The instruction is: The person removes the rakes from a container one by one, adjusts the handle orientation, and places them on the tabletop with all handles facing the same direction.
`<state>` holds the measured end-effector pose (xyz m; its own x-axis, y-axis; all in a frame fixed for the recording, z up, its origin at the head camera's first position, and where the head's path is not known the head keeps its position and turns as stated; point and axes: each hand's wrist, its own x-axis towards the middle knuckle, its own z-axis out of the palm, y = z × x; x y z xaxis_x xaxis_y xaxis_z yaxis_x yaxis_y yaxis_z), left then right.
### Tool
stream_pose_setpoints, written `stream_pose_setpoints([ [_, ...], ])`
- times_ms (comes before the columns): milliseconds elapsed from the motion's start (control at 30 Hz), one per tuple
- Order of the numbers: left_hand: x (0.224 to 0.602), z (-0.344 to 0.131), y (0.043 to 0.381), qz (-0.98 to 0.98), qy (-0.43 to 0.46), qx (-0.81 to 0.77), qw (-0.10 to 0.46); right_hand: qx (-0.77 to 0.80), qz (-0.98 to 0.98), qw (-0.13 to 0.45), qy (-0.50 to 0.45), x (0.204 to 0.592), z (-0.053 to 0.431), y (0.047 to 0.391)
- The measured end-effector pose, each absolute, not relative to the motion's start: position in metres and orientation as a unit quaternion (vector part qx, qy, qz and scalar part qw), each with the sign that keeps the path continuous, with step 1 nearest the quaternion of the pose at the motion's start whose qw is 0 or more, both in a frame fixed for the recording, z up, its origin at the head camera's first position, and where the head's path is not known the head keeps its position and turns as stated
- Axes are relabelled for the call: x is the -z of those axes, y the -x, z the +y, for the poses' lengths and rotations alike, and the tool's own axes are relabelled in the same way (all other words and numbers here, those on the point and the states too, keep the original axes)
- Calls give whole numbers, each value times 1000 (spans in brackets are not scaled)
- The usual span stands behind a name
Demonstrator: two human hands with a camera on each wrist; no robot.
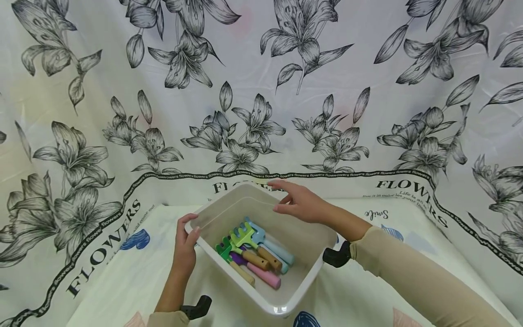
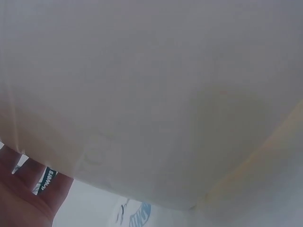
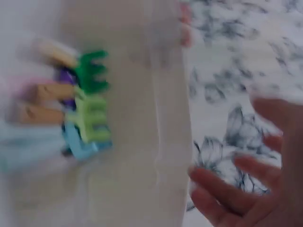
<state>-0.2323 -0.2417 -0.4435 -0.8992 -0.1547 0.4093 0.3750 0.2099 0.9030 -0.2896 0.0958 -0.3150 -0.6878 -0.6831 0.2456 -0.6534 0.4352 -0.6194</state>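
My left hand (image 1: pixel 187 243) grips the left corner of a white plastic bin (image 1: pixel 304 284), its thumb over the rim. In the left wrist view the bin's outer wall (image 2: pixel 142 94) covers most of the picture, with the fingers (image 2: pixel 40 177) against its edge. The bin is tilted. Inside lie small toy garden rakes: a light green rake (image 1: pixel 244 235), a dark green rake (image 1: pixel 224 247) and a light blue rake (image 1: pixel 257 234). Pink (image 1: pixel 267 277), wooden and blue handles lie beside them. My right hand (image 1: pixel 300 203), fingers loosely spread and holding nothing, is by the far right rim.
A pale cloth (image 1: pixel 139 272) with blue and pink leaf prints lies under the bin. Behind hangs a white curtain (image 1: pixel 253 68) with black flower drawings. A dark wrist mount (image 1: pixel 337 255) is on my right wrist, another (image 1: pixel 198 308) on my left.
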Motion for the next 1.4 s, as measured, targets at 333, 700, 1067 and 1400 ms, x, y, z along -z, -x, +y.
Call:
stream_pose_setpoints([
  [333,443,-238,232,-749,61,625,213,308,853,168,386,301,57,298],
  [700,443,-239,232,-744,60,632,209,265,839,265,394,318,14,310],
  [1067,444,-236,233,-731,65,645,214,302,829,329,336,349,-4,320],
  [1400,446,-237,234,-726,58,648,224,271,836,392,271,370,-1,320],
])
